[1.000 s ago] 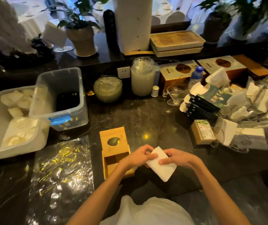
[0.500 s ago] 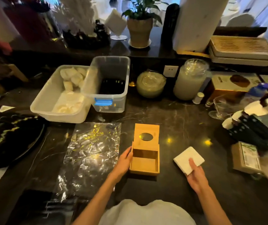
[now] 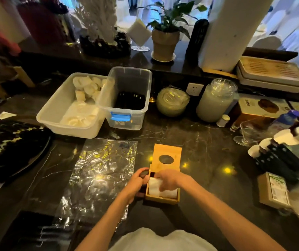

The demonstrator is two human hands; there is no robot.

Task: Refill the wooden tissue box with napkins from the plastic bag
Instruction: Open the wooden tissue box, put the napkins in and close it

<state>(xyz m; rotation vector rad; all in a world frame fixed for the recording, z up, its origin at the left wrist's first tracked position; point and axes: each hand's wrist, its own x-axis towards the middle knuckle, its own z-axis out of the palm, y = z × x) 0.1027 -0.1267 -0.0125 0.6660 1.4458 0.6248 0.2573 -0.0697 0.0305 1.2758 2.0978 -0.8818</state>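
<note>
The wooden tissue box [image 3: 161, 199] sits on the dark marble counter in front of me, its sliding lid [image 3: 166, 157] with an oval hole pushed back toward the far side. A white stack of napkins [image 3: 160, 190] lies inside the open box. My right hand [image 3: 168, 181] rests on top of the stack, fingers curled over it. My left hand [image 3: 138, 183] grips the box's left wall. The clear plastic bag [image 3: 99, 174] lies flat and crinkled on the counter to the left of the box.
Two plastic tubs [image 3: 69, 113] [image 3: 128, 98] stand behind the bag. A glass bowl [image 3: 172, 102] and jar [image 3: 215, 100] stand at the back. Boxes, a glass and packets [image 3: 273, 191] crowd the right side. A dark patterned tray [image 3: 9, 147] lies at far left.
My right hand carried the napkin stack from the counter on the right into the open box. My left hand stayed at the box's left side. The view shifted slightly.
</note>
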